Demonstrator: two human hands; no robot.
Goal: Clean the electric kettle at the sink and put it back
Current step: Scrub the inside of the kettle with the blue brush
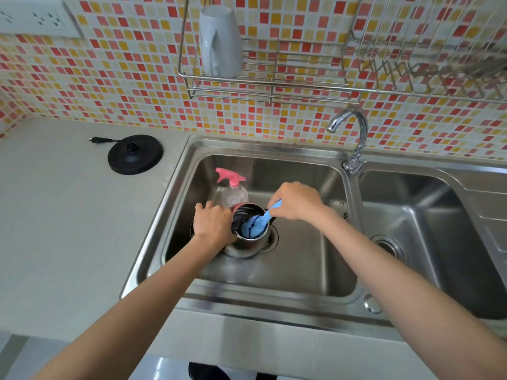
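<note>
- Currently mid-scrub: your left hand [212,223] grips the kettle [247,249], upright in the left basin [288,270].
- Your right hand [297,200] pinches the blue brush [255,229], head inside kettle.
- Rinse and return to base [135,154] at the counter [68,229] back edge remain.

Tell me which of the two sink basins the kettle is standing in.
The left basin: the kettle stands over its drain, next to the pink-topped spray bottle. The right basin shows only its own drain.
</note>
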